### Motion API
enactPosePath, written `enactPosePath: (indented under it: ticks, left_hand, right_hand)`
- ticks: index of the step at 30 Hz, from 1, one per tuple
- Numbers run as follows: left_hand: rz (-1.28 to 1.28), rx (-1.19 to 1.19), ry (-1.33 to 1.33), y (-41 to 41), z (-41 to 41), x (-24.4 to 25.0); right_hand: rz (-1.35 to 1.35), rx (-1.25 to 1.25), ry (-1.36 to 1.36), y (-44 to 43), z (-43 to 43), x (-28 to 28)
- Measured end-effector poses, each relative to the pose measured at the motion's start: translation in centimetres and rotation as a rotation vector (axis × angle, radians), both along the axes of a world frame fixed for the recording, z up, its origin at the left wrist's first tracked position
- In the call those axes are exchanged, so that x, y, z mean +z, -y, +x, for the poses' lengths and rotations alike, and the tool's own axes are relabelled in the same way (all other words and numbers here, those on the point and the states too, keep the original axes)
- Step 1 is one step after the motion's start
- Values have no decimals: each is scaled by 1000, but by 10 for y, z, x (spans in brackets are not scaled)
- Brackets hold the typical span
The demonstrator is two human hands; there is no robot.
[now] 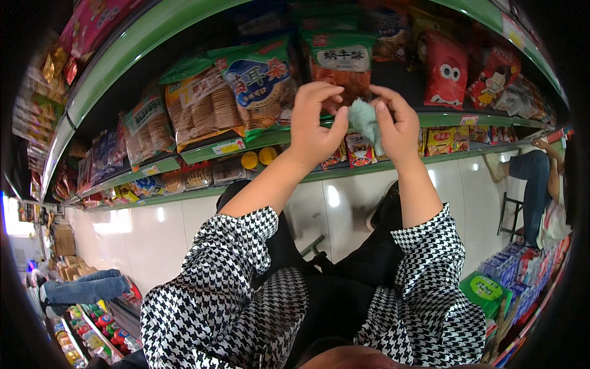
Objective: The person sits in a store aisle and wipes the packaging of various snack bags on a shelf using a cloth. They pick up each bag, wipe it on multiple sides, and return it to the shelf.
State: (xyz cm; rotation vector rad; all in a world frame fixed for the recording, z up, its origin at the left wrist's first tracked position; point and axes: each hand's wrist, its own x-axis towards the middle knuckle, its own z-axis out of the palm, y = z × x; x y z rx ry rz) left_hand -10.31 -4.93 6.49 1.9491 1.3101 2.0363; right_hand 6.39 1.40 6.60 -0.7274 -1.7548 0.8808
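My right hand [397,124] holds a crumpled light-green cloth [364,117] between thumb and fingers. To its left my left hand [318,122] is raised with thumb and fingers apart, its thumb tip close to the cloth; whether they touch is hard to tell. Both hands are in front of a shelf with a green edge [272,137]. Just behind them stands a green-topped snack bag [342,57]. A larger blue and green snack bag [260,85] is left of my left hand, and a red snack bag with cartoon eyes [445,69] is right of my right hand.
Packs of round biscuits [203,106] fill the shelf to the left. Small snack packets [440,141] line the lower shelf. A seated person in jeans [530,184] is at the right; another person's jeans-clad legs [87,288] show at the lower left. Stacked drink packs [511,267] stand lower right.
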Motion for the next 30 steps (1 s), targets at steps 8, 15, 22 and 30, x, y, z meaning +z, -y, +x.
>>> enactPosePath:
  ticks: [8,15,22,30]
  left_hand:
    - [-283,-23,-139,-65,86,-17]
    - [-635,31,246,-144,123,-29]
    - [-671,262,-54,-260,107,-93]
    - [-531,565,-328,-318,90,-133]
  right_hand:
    - [-63,-236,244,-54,61,-7]
    - [-173,-313,412,-76,89,-12]
    - [-202,-348,468,-79,98,-4]
    - [-237,-372,453,-78,102,4]
